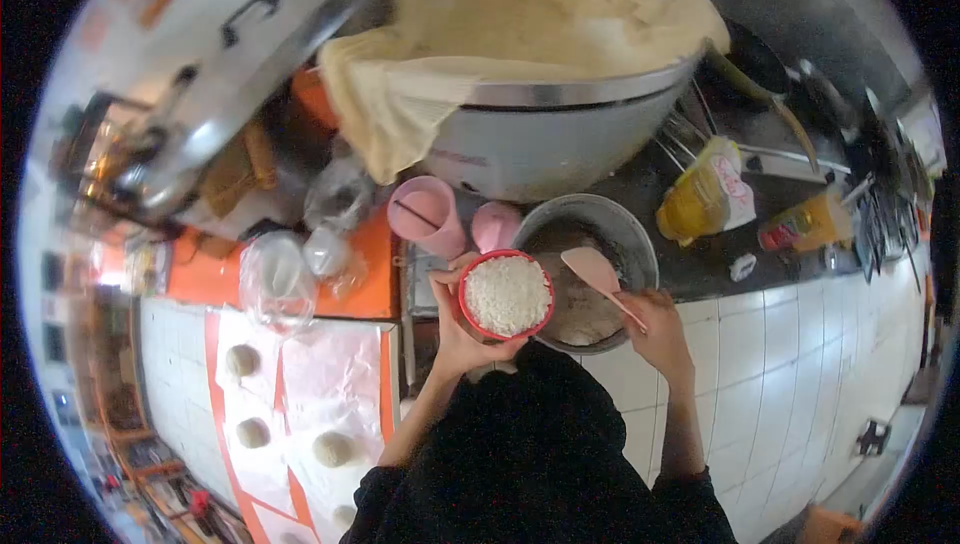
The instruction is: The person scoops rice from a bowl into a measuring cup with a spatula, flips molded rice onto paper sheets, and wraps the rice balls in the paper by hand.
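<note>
A red-rimmed bowl full of white rice (pixel 508 295) is held by my left hand (pixel 458 329), its fingers wrapped round the side. My right hand (pixel 660 336) grips the handle of a pink rice paddle (pixel 590 269), whose blade is over a metal pot (pixel 645 244). Inside the pot, the bottom looks brownish with some white residue. The bowl is beside the pot's left rim. Behind them stands a large metal vessel (pixel 540 144) lined with a pale cloth (pixel 375 94), with pale contents inside.
Pink cups (pixel 428 216) stand left of the pot. Yellow packs (pixel 705 194) lie on the dark counter at right. A large metal lid (pixel 250 64) leans at upper left. Rice mounds (pixel 333 449) rest on paper (pixel 335 374) at lower left, near plastic-wrapped containers (pixel 275 279).
</note>
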The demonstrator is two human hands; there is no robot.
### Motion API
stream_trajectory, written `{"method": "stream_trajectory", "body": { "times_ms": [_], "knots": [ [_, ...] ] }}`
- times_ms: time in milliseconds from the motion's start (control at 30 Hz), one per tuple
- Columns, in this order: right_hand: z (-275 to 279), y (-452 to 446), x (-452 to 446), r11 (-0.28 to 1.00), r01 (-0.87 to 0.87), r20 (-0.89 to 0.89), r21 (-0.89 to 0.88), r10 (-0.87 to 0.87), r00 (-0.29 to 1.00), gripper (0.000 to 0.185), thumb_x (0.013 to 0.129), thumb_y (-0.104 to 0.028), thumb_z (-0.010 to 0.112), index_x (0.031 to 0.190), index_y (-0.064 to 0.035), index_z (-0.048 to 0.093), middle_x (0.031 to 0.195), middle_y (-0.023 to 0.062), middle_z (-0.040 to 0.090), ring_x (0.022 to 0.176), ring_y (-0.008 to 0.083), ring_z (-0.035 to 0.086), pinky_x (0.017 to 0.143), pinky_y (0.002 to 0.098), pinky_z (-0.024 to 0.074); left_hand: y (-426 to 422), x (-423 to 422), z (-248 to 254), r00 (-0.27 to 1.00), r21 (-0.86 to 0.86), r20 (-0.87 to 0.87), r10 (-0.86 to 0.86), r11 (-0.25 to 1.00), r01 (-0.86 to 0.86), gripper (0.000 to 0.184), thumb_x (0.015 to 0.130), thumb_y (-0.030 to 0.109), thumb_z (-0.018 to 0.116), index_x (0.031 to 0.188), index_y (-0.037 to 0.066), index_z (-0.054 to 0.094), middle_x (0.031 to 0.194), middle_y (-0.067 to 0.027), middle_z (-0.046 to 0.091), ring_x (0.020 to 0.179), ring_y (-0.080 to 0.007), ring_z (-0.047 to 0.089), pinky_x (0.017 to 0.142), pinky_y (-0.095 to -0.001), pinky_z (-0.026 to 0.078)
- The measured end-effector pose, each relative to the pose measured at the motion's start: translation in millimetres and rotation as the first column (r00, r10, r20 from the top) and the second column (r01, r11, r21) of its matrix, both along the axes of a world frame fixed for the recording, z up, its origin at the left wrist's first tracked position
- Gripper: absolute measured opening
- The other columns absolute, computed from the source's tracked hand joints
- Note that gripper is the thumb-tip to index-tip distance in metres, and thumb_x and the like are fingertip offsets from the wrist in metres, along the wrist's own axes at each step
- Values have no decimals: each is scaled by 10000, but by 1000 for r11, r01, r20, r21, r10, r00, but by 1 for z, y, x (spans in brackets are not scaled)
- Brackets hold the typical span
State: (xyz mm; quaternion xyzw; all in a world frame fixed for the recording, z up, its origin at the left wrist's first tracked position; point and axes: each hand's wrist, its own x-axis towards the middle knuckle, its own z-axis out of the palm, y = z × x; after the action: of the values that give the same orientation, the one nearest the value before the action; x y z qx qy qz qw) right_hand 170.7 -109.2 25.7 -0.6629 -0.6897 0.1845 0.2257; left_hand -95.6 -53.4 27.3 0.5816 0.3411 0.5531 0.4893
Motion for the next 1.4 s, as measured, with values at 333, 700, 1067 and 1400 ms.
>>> {"method": "stream_trajectory", "body": {
  "times_ms": [333, 700, 1067, 1400],
  "knots": [
    [-23, -34, -203, 585, -776, -863, -238, -494, -109, 612, 841, -493, 527, 1314, -132, 385, 1292, 107, 444, 1184, 264, 430, 990, 425, 381, -131, -69, 13, 757, 353, -173, 631, 757, -550, 882, 523, 182, 856, 1193, 61, 295, 1218, -210, 396, 1226, -342, 352, 1021, -532, 251],
    [-120, 6, -403, 685, -632, -916, -361, -132, 379, 567, 817, -482, 575, 1212, -88, 473, 1179, 133, 512, 1031, 305, 532, 860, 443, 466, -339, -156, -64, 390, -132, -550, 738, 384, -914, 413, 763, -12, 612, 1144, 24, 457, 1184, -191, 458, 1086, -348, 495, 913, -401, 427],
    [-146, 4, -486, 488, -837, 191, 246, 823, 536, 664, 673, -298, 714, 1264, -189, 431, 1232, 171, 386, 1091, 385, 398, 952, 472, 358, -268, -183, -153, 238, 132, -811, 535, 563, -816, 310, 835, 153, 535, 1130, 58, 519, 1151, -117, 533, 1082, -235, 529, 837, -392, 460],
    [-152, 34, -482, 435, -895, -107, 101, 899, 425, 927, 573, -310, 791, 1315, -41, 307, 1283, 210, 381, 1188, 404, 375, 986, 473, 337, -241, -203, -189, -43, 300, -915, 402, 604, -738, 435, 808, 148, 490, 1224, 24, 467, 1282, -129, 471, 1179, -253, 450, 950, -377, 371]
  ]
}}
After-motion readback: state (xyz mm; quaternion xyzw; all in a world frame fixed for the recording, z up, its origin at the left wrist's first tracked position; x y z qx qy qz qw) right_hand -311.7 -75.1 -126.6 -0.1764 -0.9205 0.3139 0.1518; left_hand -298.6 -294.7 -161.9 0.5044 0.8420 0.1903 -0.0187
